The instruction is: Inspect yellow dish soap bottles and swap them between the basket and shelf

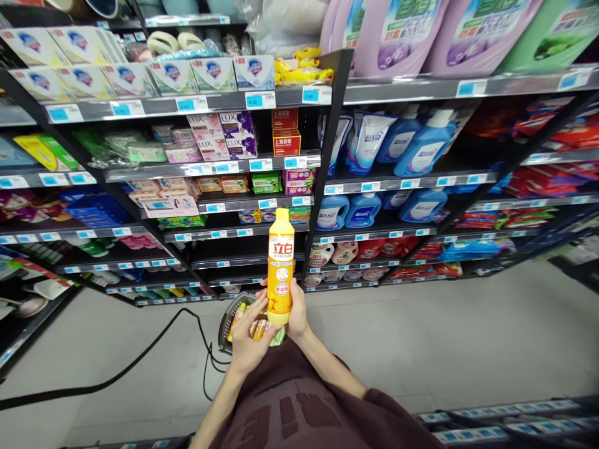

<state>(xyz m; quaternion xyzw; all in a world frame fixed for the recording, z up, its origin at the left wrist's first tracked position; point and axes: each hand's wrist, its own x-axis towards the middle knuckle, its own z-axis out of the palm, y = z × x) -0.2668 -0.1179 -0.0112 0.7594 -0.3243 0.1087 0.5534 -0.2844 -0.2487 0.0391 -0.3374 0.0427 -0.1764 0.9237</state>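
A yellow bottle of dish soap point(281, 274) with a yellow cap stands upright between my hands, its printed label facing me. My left hand point(250, 333) is closed around its lower left side, with the thumb near the base. My right hand point(297, 312) grips the lower right side, and its fingers are partly hidden behind the bottle. Below and behind my hands, a grey basket point(224, 315) on the floor contains several yellow and orange bottles; my hands and the held bottle cover part of it.
Shelves ahead carry boxed soap point(255, 72), blue detergent bottles point(423, 146) and large purple jugs point(388, 37). A black cable point(135, 358) runs across the grey floor point(397, 337) at left. Another shelf edge point(505, 430) lies at the lower right.
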